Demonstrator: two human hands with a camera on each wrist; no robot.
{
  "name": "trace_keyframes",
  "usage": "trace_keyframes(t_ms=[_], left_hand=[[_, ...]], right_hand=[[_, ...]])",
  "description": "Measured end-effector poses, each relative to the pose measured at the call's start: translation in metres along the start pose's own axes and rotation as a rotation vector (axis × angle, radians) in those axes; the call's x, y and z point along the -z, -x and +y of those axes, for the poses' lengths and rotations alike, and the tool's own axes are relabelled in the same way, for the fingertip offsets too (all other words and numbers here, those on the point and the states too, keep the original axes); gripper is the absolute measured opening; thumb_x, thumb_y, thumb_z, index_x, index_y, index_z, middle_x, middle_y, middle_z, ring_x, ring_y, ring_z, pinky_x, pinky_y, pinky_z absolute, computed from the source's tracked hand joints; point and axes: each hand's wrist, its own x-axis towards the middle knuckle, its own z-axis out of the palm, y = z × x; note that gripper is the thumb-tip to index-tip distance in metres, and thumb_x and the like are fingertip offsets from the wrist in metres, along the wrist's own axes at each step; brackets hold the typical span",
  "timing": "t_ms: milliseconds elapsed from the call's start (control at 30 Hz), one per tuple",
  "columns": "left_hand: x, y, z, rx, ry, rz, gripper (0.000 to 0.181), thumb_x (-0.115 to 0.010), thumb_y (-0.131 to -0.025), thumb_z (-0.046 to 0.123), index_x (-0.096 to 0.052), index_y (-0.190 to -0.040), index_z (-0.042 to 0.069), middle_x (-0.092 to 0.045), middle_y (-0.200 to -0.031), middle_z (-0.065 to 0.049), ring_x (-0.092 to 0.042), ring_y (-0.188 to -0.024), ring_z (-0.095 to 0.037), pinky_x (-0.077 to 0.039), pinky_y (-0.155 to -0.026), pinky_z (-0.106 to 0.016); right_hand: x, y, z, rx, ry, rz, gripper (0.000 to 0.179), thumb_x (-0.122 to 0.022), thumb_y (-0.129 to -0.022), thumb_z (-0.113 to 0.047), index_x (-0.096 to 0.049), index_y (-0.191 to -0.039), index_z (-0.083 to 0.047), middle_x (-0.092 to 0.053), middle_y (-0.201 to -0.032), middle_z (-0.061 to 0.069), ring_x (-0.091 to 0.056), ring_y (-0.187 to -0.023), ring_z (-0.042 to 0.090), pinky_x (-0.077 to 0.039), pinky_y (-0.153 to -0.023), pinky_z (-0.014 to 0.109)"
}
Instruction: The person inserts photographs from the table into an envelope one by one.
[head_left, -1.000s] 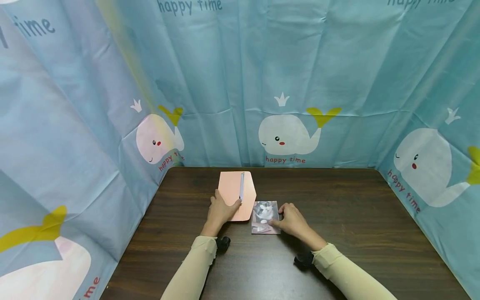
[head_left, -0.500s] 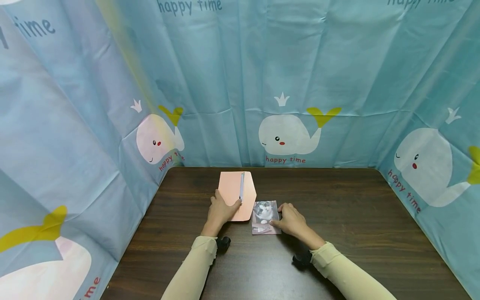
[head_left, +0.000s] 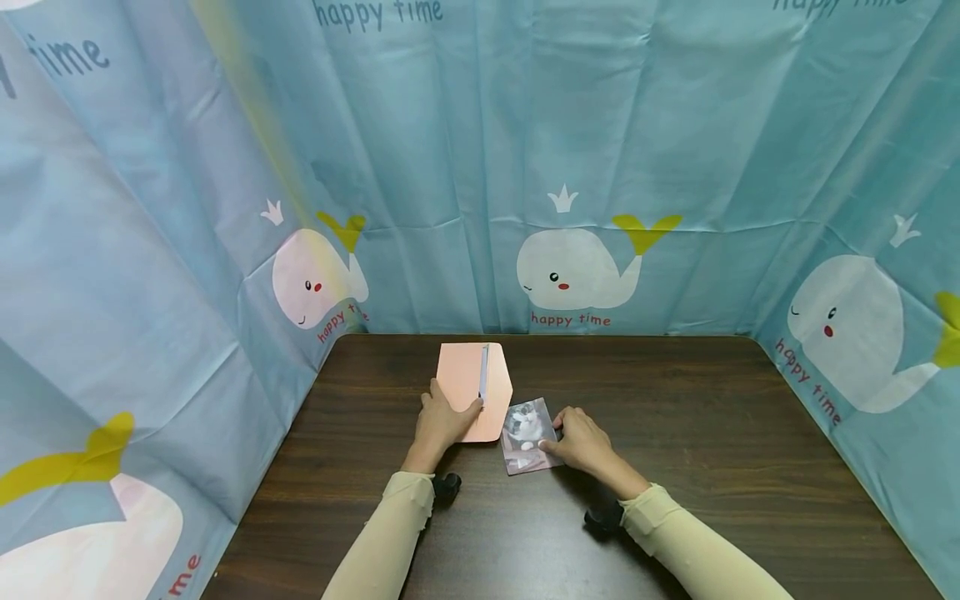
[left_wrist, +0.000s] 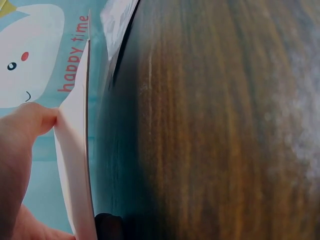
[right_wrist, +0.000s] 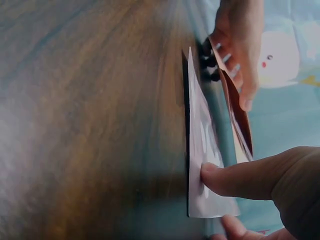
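In the head view, my left hand [head_left: 442, 423] grips a peach-pink envelope [head_left: 460, 371] low over the table. Its pointed flap faces right, and the thumb presses the edge of the mouth. The right wrist view shows the envelope's mouth [right_wrist: 236, 102] parted, with a darker inside. My right hand [head_left: 587, 443] pinches the right edge of a card [head_left: 523, 427] printed with a grey-and-white cat, thumb on top and fingers beneath. The card is tilted, its left corner right at the envelope's flap side. In the left wrist view, the thumb is on the envelope's edge [left_wrist: 72, 125].
The dark wood-grain table [head_left: 675, 400] spreads around both hands. A blue curtain [head_left: 450, 167] printed with whales hangs behind the table and on both sides. A black wrist camera [head_left: 447, 487] is strapped at the left wrist, another black camera [head_left: 604, 518] at the right.
The card has turned in the right hand, its top edge swinging left and its near corner now lower and tilted. The left hand and the envelope have stayed in place.
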Motion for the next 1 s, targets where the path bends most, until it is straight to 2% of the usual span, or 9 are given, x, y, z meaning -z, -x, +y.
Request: trace_keyframes(t_ms=[200,367,500,700,833,1000], left_hand=[[0.001,-0.001,-0.001,-0.008,-0.005,0.009,0.121,-0.078,-0.087,0.061,-0.017,-0.167,-0.006,-0.038,-0.154,-0.042,-0.056,-0.128,-0.061,-0.049,-0.105,-0.066],[0.000,-0.002,-0.001,-0.011,-0.004,0.008,0.121,-0.078,-0.087,0.061,-0.017,-0.167,-0.007,-0.037,-0.154,-0.042,-0.056,-0.127,-0.062,-0.049,-0.104,-0.067],[-0.001,-0.002,-0.002,-0.011,-0.008,0.006,0.121,-0.077,-0.088,0.062,-0.017,-0.168,-0.006,-0.037,-0.155,-0.042,-0.057,-0.127,-0.061,-0.049,-0.105,-0.066],[-0.002,-0.002,-0.002,-0.013,-0.006,0.005,0.121,-0.077,-0.088,0.062,-0.017,-0.167,-0.007,-0.038,-0.153,-0.042,-0.057,-0.127,-0.061,-0.050,-0.104,-0.066],[-0.001,-0.002,-0.001,-0.013,0.001,0.003,0.122,-0.077,-0.088,0.062,-0.016,-0.167,-0.007,-0.039,-0.153,-0.041,-0.057,-0.127,-0.061,-0.050,-0.104,-0.066],[-0.002,-0.002,-0.002,-0.015,-0.008,0.009,0.121,-0.077,-0.088,0.062,-0.017,-0.167,-0.007,-0.041,-0.151,-0.041,-0.060,-0.124,-0.059,-0.052,-0.102,-0.064]], right_hand=[[-0.003,0.001,-0.003,0.017,-0.061,0.006,0.039,-0.092,-0.085,-0.027,-0.062,-0.103,-0.011,-0.062,-0.090,0.002,-0.060,-0.079,0.019,-0.047,-0.065,0.040],[-0.005,0.003,-0.002,0.022,-0.089,0.009,0.039,-0.091,-0.086,-0.023,-0.059,-0.105,-0.012,-0.063,-0.085,0.000,-0.058,-0.073,0.016,-0.044,-0.063,0.038],[-0.003,0.003,0.000,0.058,-0.162,0.009,0.040,-0.090,-0.086,-0.014,-0.058,-0.109,-0.008,-0.062,-0.080,0.000,-0.057,-0.069,0.015,-0.044,-0.063,0.036],[0.007,-0.001,0.007,0.105,-0.262,-0.011,0.034,-0.086,-0.085,-0.002,-0.065,-0.112,0.001,-0.064,-0.070,-0.003,-0.056,-0.062,0.010,-0.046,-0.062,0.031],[0.016,-0.004,0.012,0.106,-0.279,-0.033,0.027,-0.084,-0.088,-0.004,-0.071,-0.110,0.002,-0.067,-0.067,-0.005,-0.058,-0.061,0.009,-0.046,-0.062,0.030],[0.028,-0.007,0.018,0.073,-0.329,-0.039,0.022,-0.083,-0.093,-0.008,-0.075,-0.111,0.001,-0.074,-0.072,-0.003,-0.060,-0.064,0.010,-0.046,-0.065,0.030]])
